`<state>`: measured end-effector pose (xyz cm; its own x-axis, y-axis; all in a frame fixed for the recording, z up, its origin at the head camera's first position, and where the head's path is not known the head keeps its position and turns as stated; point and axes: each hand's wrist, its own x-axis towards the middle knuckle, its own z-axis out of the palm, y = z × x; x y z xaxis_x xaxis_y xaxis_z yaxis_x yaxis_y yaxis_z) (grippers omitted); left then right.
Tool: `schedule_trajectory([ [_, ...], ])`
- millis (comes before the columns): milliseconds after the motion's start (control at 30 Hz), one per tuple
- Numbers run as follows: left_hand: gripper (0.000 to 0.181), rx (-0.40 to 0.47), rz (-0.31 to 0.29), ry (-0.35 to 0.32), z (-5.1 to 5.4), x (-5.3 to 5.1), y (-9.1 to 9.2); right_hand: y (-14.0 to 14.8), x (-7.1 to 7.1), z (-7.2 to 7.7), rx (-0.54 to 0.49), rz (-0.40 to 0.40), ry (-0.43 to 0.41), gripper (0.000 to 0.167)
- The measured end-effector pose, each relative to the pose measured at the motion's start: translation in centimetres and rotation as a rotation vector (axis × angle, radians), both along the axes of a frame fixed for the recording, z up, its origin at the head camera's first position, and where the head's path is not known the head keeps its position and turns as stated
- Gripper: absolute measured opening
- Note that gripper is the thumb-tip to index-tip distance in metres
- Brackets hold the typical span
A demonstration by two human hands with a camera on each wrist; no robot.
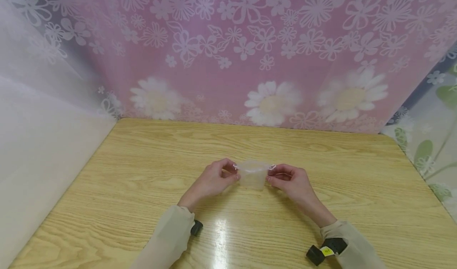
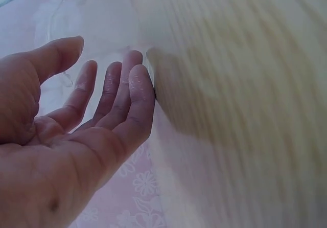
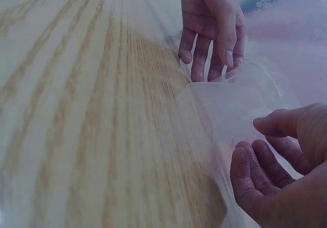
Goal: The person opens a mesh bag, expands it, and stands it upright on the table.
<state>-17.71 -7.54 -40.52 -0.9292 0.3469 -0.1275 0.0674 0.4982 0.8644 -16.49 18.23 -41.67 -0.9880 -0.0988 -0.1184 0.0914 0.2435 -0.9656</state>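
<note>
A small, see-through whitish drawstring pouch (image 1: pixel 252 177) is at the middle of the table, with a short white cord (image 1: pixel 272 167) showing at each top corner. My left hand (image 1: pixel 214 178) is at the pouch's left side; in the left wrist view its thumb (image 2: pixel 69 51) and loosely bent fingers stand apart, pinching nothing visible. On the other side is my right hand (image 1: pixel 292 181), thumb and fingers spread a little beside the pouch (image 3: pixel 230 108). Whether fingertips touch the fabric is hard to tell. The pouch looks flat, and no contents show.
The wood-grain table (image 1: pixel 143 213) extends around both hands. A pink flowered curtain (image 1: pixel 214 74) hangs along its far edge, with pale cloth (image 1: pixel 43 122) at the left and leaf-patterned cloth (image 1: pixel 432 150) at the right. Black wrist devices (image 1: pixel 315 255) are on both arms.
</note>
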Motion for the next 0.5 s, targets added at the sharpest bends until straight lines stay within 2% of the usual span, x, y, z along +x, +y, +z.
schedule_trajectory([
  [133, 0.028, -0.006, 0.001, -0.004, -0.1, -0.1, 0.0, 0.0, 0.0, 0.0, 0.012, -0.008, -0.011, 0.029],
  [300, 0.031, -0.005, 0.005, -0.041, 0.0, -0.1, -0.2, 0.0, 0.0, 0.0, 0.027, 0.001, -0.018, 0.028],
  [433, 0.031, -0.002, 0.009, -0.052, 0.1, 0.1, -1.1, 0.4, 0.1, 0.3, 0.063, 0.024, 0.017, 0.03],
  [500, 0.029, 0.0, 0.027, -0.043, 0.1, 0.2, -1.8, 0.7, 0.1, 0.5, 0.122, 0.032, 0.055, 0.03],
])
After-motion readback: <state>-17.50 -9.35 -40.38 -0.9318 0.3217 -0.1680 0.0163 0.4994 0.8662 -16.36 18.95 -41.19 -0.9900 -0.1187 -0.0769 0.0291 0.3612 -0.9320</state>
